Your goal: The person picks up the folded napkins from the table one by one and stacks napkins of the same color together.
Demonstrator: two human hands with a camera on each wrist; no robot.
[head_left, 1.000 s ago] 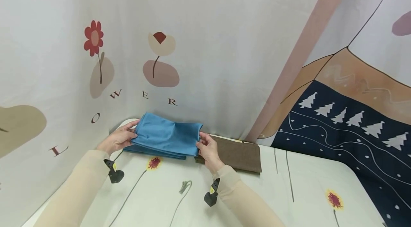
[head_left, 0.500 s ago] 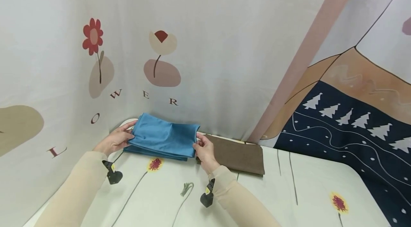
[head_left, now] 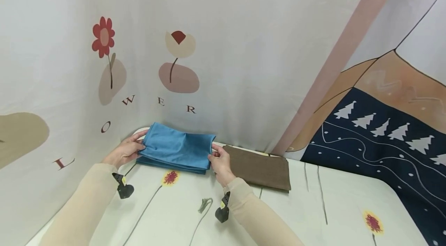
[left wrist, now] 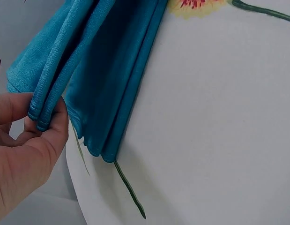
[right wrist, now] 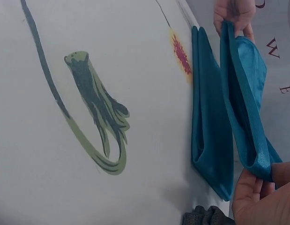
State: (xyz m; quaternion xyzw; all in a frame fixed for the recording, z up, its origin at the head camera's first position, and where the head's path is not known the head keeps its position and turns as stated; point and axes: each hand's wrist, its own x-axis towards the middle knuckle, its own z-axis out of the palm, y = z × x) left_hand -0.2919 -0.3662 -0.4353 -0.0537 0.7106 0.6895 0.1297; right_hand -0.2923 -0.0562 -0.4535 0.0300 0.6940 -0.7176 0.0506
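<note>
A folded blue cloth (head_left: 179,147) is held up by its two ends in the head view. My left hand (head_left: 127,149) pinches its left end between thumb and fingers, and my right hand (head_left: 220,163) grips the right end. In the left wrist view the left hand (left wrist: 30,140) has the thumb on one side of the folded edges. Right beneath the held cloth, a second folded blue layer (right wrist: 208,122) lies on the table, seen in the right wrist view. There the right hand (right wrist: 266,197) pinches the near lower corner.
A folded brown cloth (head_left: 261,168) lies on the table just right of my right hand. The white table cover (head_left: 163,215) has printed flowers. A printed curtain (head_left: 244,64) hangs close behind the cloths, and a dark-blue patterned one (head_left: 366,149) hangs at the right.
Both hands, still holding the blue cloth, have shifted slightly left relative to the brown cloth and lowered it a little over the lower blue layer. The head view has turned slightly.
</note>
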